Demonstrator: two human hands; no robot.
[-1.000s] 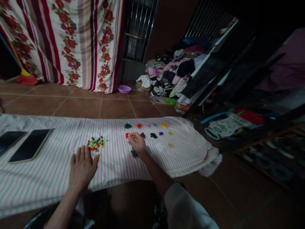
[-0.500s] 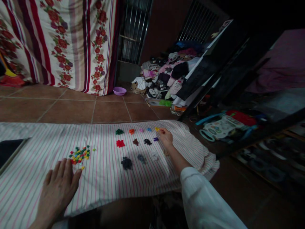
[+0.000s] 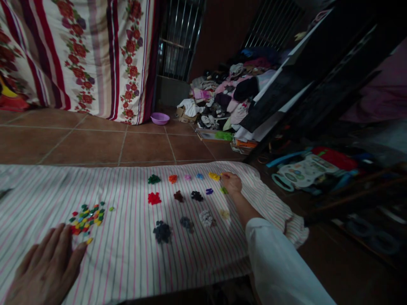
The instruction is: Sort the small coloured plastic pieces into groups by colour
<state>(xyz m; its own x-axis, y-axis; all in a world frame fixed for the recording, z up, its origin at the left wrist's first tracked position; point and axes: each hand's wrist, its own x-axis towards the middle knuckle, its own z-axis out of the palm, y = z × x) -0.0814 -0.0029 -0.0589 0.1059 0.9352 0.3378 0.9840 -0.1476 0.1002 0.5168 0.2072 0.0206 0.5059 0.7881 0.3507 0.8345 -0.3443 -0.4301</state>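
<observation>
My left hand (image 3: 47, 262) lies flat on the striped cloth, fingers spread, fingertips by a mixed pile of small coloured pieces (image 3: 87, 218). A lone yellow piece (image 3: 89, 241) is near its thumb. At the right end, the fingers of my right hand (image 3: 231, 183) are pinched together beside the yellow cluster (image 3: 214, 176); what they hold, if anything, is too small to tell. Light green pieces (image 3: 224, 190) sit just below that hand. Sorted clusters spread leftward, among them red (image 3: 154, 198), dark green (image 3: 154, 179), black (image 3: 197, 195) and dark grey (image 3: 162, 231).
The striped cloth (image 3: 127, 267) covers the surface before me. Beyond it, a purple basin (image 3: 160, 118) stands on the tiled floor beside a flowered curtain (image 3: 104, 59). A heap of clothes (image 3: 229, 93) lies farther back, and a toy panel (image 3: 300, 169) is at the right.
The view has shifted, so the cloth and pieces appear lower. My right hand has moved slightly right of the yellow cluster, uncovering it and the light green pieces. My left hand stays flat.
</observation>
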